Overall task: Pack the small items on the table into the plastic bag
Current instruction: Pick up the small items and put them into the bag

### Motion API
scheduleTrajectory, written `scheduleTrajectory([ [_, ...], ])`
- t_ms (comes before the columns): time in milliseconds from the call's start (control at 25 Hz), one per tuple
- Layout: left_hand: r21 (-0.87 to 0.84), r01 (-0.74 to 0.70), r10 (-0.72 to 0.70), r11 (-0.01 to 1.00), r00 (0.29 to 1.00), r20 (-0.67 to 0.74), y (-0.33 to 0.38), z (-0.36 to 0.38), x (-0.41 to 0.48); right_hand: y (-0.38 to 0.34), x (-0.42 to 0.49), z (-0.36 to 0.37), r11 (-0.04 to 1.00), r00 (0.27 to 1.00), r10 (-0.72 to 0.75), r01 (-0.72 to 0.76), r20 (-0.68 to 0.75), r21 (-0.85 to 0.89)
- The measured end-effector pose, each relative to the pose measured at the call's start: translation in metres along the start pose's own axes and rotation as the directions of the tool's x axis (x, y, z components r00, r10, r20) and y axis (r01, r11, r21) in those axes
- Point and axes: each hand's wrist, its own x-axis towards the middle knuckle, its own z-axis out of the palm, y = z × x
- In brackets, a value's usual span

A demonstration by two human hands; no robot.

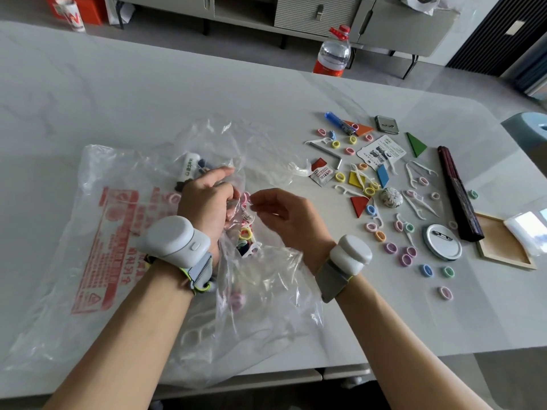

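Both forearms stretch in from the near edge, each wearing a white wrist unit [174, 241], and meet over the plastic bag [97, 232]. It lies crumpled on the table [148, 84] with its mouth turned to the right. The left hand [207, 199] has its fingers curled into the film at that mouth, probably to lift 1 layer and keep the opening wide. The right hand [284, 214] hovers just beside it, thumb and forefinger drawn together at the film's edge. Whether they pinch plastic, a small piece or nothing, I cannot tell. Inside the bag, under the hands, sit coloured rings [247, 235], a floss pick [195, 335] and a white tube [191, 167]. Right of the bag, apart from it, most of the small items [356, 179] lie scattered: rings, picks, coloured tiles, a round tin lid [444, 241]. Packing looks less than half done.
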Motion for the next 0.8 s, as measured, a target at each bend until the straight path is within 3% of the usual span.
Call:
scheduleTrajectory([
  [80, -0.02, 0.012, -0.011, 1.0, 1.0, 0.008, 0.001, 0.002, 0.0, 0.004, -0.002, -0.015, 0.998, 0.987, 0.055, -0.058, -0.148, -0.015],
  [160, -0.033, 0.012, -0.011, 0.999, 1.0, 0.005, 0.002, 0.004, -0.001, 0.012, -0.003, -0.033, 0.963, 0.947, 0.064, -0.141, -0.314, -0.228],
  [280, -0.005, -0.003, 0.003, 1.0, 1.0, -0.01, 0.004, 0.006, -0.004, 0.017, 0.013, -0.063, 0.828, 0.903, 0.03, -0.263, -0.429, -0.495],
  [520, -0.006, 0.0, 0.0, 1.0, 1.0, -0.023, 0.004, 0.008, 0.0, 0.02, 0.082, -0.101, 0.469, 0.825, 0.258, -0.563, -0.503, -0.681],
  [680, -0.022, 0.009, -0.009, 1.0, 1.0, -0.004, 0.003, 0.01, 0.002, 0.019, 0.088, -0.1, 0.556, 0.855, 0.256, -0.512, -0.451, -0.654],
  [800, -0.039, 0.009, -0.009, 0.999, 1.0, -0.007, 0.003, 0.008, 0.003, 0.019, 0.098, -0.099, 0.49, 0.887, 0.259, -0.461, -0.382, -0.74],
])
